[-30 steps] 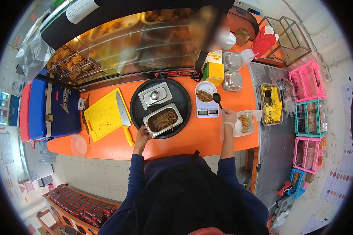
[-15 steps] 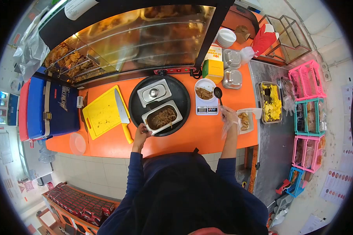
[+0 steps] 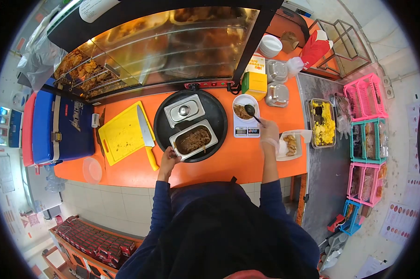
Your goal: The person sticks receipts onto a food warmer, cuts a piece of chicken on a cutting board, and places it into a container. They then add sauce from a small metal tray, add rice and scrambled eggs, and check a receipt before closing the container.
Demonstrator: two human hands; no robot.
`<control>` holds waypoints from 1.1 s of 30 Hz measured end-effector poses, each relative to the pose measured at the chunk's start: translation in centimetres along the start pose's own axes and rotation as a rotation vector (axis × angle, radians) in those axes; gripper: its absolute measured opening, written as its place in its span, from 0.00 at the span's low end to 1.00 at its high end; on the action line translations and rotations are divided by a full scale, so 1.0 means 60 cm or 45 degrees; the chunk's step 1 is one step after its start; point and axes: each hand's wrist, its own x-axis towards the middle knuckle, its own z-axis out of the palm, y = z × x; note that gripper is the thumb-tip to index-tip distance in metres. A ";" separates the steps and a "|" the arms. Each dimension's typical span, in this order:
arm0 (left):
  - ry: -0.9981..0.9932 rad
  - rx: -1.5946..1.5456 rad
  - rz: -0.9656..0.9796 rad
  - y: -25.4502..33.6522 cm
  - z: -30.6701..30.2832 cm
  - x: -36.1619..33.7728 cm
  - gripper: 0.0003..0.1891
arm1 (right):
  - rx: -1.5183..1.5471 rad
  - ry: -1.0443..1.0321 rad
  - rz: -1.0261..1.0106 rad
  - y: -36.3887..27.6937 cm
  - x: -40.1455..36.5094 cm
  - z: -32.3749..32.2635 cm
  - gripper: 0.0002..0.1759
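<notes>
My left hand [image 3: 169, 162] grips the near left corner of an open steel pan [image 3: 193, 140] of brown shredded food on a round black tray [image 3: 161, 129]. Beside that pan lies a steel lid with a knob [image 3: 184, 110]. My right hand [image 3: 269, 135], in a clear plastic glove, is closed on the handle of a black spoon [image 3: 250, 110]. The spoon's bowl is over a white bowl [image 3: 245, 100] with brown food in it, which stands on a white kitchen scale [image 3: 246, 131]. A white container [image 3: 289, 149] with pale brown pieces is just right of my right hand.
A yellow cutting board [image 3: 122, 135] with a knife [image 3: 145, 129] is at the left, by a blue cooler [image 3: 70, 128]. A glass food warmer [image 3: 168, 46] stands behind. Clear boxes [image 3: 277, 95] and a tray of yellow food [image 3: 322, 123] are at the right.
My right hand has moved slightly left and up, bringing the spoon from the right edge of the white bowl to over it. My left hand stays on the pan.
</notes>
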 end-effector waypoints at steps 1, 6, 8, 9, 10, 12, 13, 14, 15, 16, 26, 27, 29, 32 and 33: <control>-0.008 -0.035 -0.015 -0.003 -0.002 0.002 0.16 | -0.447 0.033 -0.159 -0.059 -0.011 -0.011 0.10; 0.012 0.064 -0.003 -0.012 -0.004 0.008 0.17 | -1.107 -0.048 -0.453 -0.081 0.030 0.029 0.11; 0.038 0.061 -0.012 -0.012 -0.003 0.006 0.17 | -1.174 -0.145 -0.312 -0.107 0.031 0.046 0.15; 0.036 0.066 -0.004 -0.012 -0.004 0.008 0.17 | -1.176 -0.149 -0.319 -0.123 0.035 0.050 0.15; 0.033 0.070 0.000 -0.014 -0.004 0.007 0.17 | -1.148 -0.240 -0.329 -0.138 0.038 0.051 0.19; 0.021 0.051 -0.001 -0.017 -0.006 0.007 0.17 | -1.125 -0.336 -0.338 -0.135 0.053 0.060 0.24; 0.005 0.035 0.004 -0.018 -0.006 0.007 0.17 | -1.089 -0.387 -0.429 -0.118 0.066 0.068 0.26; 0.009 0.030 0.003 -0.017 -0.005 0.008 0.17 | -1.050 -0.437 -0.521 -0.113 0.074 0.068 0.28; 0.005 0.028 0.005 -0.016 -0.005 0.008 0.17 | -1.053 -0.442 -0.526 -0.107 0.080 0.066 0.28; 0.002 0.027 0.007 -0.015 -0.006 0.007 0.17 | -1.094 -0.559 -0.585 -0.101 0.085 0.064 0.28; 0.035 0.063 -0.008 -0.012 -0.004 0.006 0.17 | -1.384 -0.546 -0.869 -0.116 0.087 0.026 0.23; 0.035 0.064 -0.023 -0.012 -0.004 0.008 0.17 | -1.385 -0.547 -0.873 -0.111 0.091 0.031 0.23; 0.047 0.062 -0.040 -0.009 -0.003 0.006 0.17 | -1.535 -0.609 -0.909 -0.106 0.092 0.049 0.26; 0.076 0.079 -0.054 -0.002 0.003 0.000 0.17 | -1.512 -0.399 -0.892 -0.089 0.087 0.076 0.23; 0.080 0.066 -0.035 -0.004 0.003 0.000 0.17 | -1.512 -0.403 -0.896 -0.081 0.088 0.082 0.23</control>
